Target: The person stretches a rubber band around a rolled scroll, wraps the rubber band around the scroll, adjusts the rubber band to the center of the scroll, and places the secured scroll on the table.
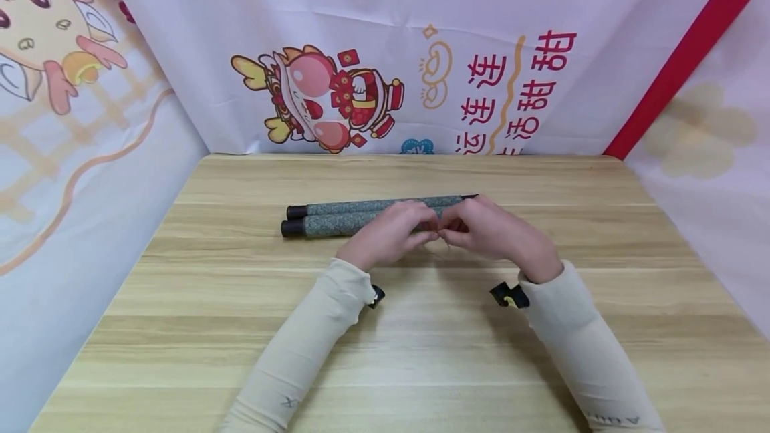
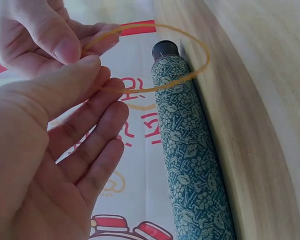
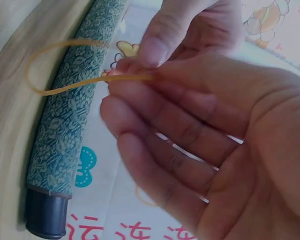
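Observation:
Between thumb and fingertips, my left hand [image 1: 394,229] pinches a thin yellow-orange rubber band [image 2: 202,47]. My right hand [image 1: 484,226] pinches the same band, and the fingertips of both hands meet. The band's loop hangs out loosely from the fingers, as both wrist views show. Just beyond the hands, two scrolls lie side by side on the table, covered in green-blue floral cloth with black end knobs. The nearer scroll [image 1: 331,223] is partly behind my hands; the farther scroll [image 1: 343,206] lies along its back.
A wood-grain table [image 1: 198,326] carries everything. Behind it hangs a white printed cloth [image 1: 204,5] with red writing and a cartoon figure. Patterned cloth sheets [image 1: 54,232] flank both sides. Dark wrist devices [image 1: 510,295] sit at the sleeve cuffs.

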Demonstrator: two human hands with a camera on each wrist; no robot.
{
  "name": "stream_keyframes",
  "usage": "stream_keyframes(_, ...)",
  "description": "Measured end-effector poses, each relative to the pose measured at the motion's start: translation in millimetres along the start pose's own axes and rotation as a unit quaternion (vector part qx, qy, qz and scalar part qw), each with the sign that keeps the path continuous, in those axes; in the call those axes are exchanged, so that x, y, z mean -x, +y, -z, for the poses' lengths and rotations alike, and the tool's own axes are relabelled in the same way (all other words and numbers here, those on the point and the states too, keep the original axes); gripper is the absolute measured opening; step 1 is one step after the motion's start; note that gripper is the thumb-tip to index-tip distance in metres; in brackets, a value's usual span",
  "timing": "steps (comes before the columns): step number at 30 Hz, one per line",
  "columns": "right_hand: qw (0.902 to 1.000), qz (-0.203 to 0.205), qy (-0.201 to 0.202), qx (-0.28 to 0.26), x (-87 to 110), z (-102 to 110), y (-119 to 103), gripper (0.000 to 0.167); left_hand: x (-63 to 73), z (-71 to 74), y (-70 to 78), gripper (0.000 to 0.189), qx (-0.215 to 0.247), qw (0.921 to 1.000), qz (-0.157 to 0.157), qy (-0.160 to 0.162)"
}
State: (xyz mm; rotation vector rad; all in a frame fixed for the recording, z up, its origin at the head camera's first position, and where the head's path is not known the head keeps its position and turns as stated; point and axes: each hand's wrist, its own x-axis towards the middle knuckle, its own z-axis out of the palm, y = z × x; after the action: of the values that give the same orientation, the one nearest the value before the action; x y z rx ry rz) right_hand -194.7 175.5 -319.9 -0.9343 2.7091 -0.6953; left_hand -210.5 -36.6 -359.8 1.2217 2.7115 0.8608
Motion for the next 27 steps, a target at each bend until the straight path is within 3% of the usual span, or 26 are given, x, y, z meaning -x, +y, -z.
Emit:
stream_keyframes(5, 0.9994, -0.006, 0.009, -0.032, -2.6, 0, 9, 0.011, 2.5, 5.5, -0.1, 0.016, 0.029, 0.9995, 0.003, 0.016)
stream_keyframes(11, 0.9958, 0.008, 0.029, -0.086, -9.4, -3, 20, 0.006, 5.0, 12.2, 0.2, 0.016, 0.033, 0.9983, 0.016, 0.045)
stream_keyframes(21, 0.9720, 0.024, 0.033, -0.231, -15.9, -12, 39, 0.015, 7.2, 22.3, -4.0, 0.018, 0.061, 0.9936, 0.054, 0.078)
stream_keyframes(27, 0.9685, -0.001, 0.065, -0.240, -13.1, -8, 39, 0.025, 6.3, 23.8, -9.3, 0.018, 0.057, 0.9935, 0.053, 0.083)
